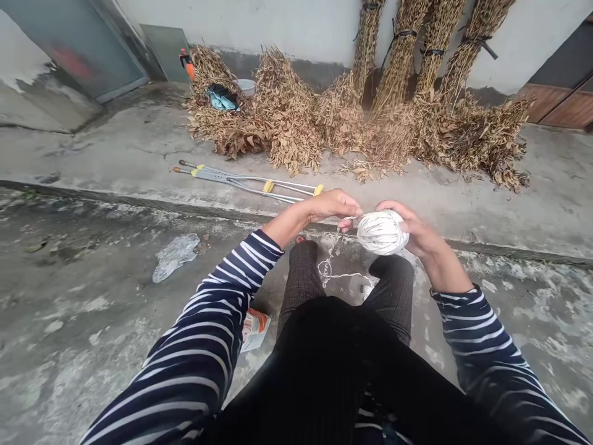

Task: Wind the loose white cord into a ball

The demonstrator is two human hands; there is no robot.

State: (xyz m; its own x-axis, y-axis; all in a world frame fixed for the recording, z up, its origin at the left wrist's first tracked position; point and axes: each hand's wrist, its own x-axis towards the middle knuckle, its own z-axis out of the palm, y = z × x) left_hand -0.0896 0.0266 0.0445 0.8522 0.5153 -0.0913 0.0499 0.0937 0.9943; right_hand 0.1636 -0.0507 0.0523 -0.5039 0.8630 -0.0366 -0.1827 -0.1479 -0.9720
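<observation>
A white ball of cord [380, 233] is gripped in my right hand [414, 232], with the fingers and thumb wrapped around its right side. My left hand [334, 207] pinches a strand of the same cord close to the ball's left side. From there a loose length of white cord [345, 275] hangs down and lies in loops on the ground between my legs. Near my right knee a small whitish bundle [367, 290] shows, partly hidden by the leg.
A pair of crutches [250, 184] lies on the raised concrete step ahead. Bundles of dried stalks [291, 117] lean along the wall. At left on the ground is a crumpled clear plastic bag [176, 254]. An orange and white packet [254, 327] sits beside my left leg.
</observation>
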